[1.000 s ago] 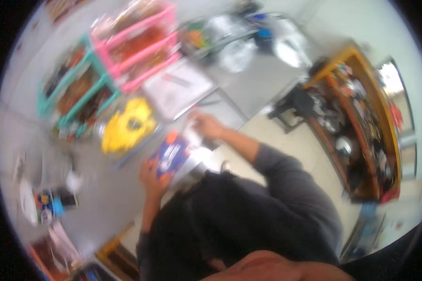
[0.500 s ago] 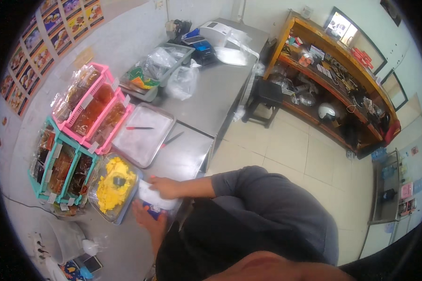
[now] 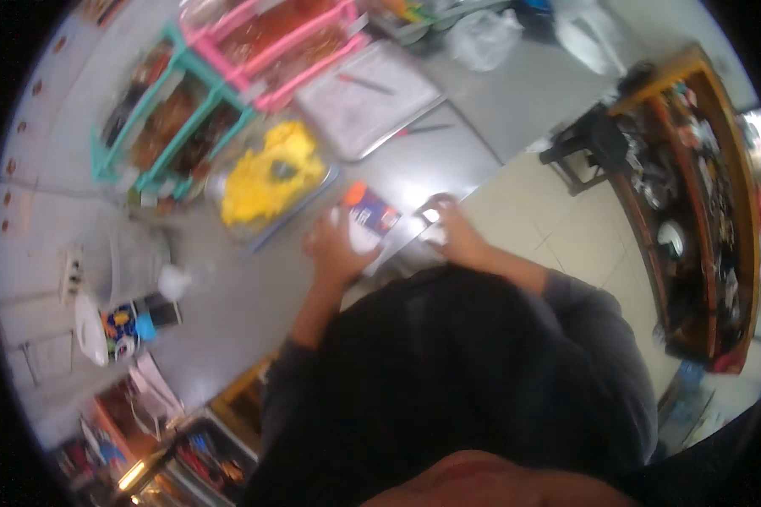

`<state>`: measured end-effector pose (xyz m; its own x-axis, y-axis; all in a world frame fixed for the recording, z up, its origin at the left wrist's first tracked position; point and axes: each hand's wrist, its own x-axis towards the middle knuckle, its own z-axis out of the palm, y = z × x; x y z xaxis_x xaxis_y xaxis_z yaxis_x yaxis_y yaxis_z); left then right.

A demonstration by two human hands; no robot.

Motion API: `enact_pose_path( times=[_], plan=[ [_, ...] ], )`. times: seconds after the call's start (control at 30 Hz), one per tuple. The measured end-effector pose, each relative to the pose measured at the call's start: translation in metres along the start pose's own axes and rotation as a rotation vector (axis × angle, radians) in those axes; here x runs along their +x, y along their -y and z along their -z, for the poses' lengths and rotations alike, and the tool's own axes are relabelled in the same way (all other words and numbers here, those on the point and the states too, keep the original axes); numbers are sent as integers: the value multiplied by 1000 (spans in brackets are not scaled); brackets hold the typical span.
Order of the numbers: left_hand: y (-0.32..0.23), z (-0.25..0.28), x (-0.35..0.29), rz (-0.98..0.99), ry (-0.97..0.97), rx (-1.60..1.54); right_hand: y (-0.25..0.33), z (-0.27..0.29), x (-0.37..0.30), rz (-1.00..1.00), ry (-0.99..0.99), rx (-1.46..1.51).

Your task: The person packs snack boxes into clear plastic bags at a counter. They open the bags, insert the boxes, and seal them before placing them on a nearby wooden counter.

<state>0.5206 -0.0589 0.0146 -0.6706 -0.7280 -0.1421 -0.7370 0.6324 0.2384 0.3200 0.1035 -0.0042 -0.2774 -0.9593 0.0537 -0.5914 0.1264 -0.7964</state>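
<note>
My left hand (image 3: 336, 247) is wrapped round the side of a white, blue and orange package (image 3: 372, 211) at the counter's front edge. My right hand (image 3: 458, 235) is apart from it, to the right, just past that edge. Its fingers are curled round a small, partly pale thing, too blurred to name. Just beyond the package, to the left, lies a soft yellow mass (image 3: 266, 182) in a clear tray with a blue edge (image 3: 289, 221). A dark round thing (image 3: 283, 171) rests in the yellow mass.
Behind stand a teal basket (image 3: 228, 91) and a pink basket (image 3: 283, 44) of wrapped goods. A metal tray (image 3: 364, 110) carries a red-handled tool (image 3: 365, 84); another thin tool (image 3: 427, 129) lies beside it. A grey bin (image 3: 131, 253) is at left, a black stool (image 3: 579, 152) at right.
My head view has turned, so the scene has shifted. My right hand has left the package and moved right; my left hand stays on it. The package's orange and blue part now shows more.
</note>
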Motion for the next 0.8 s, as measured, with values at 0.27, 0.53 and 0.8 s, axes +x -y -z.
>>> enact_pose_path(
  times=[0.27,0.53,0.8],
  plan=[
    [-12,26,-35,150,-61,45,-58,87,-48,-254,-11,-29],
    [-56,-22,8,111,-262,-242,-141,181,-49,-233,-1,10],
    [-207,-42,65,63,-244,-270,-198,247,-28,-177,69,95]
  ],
)
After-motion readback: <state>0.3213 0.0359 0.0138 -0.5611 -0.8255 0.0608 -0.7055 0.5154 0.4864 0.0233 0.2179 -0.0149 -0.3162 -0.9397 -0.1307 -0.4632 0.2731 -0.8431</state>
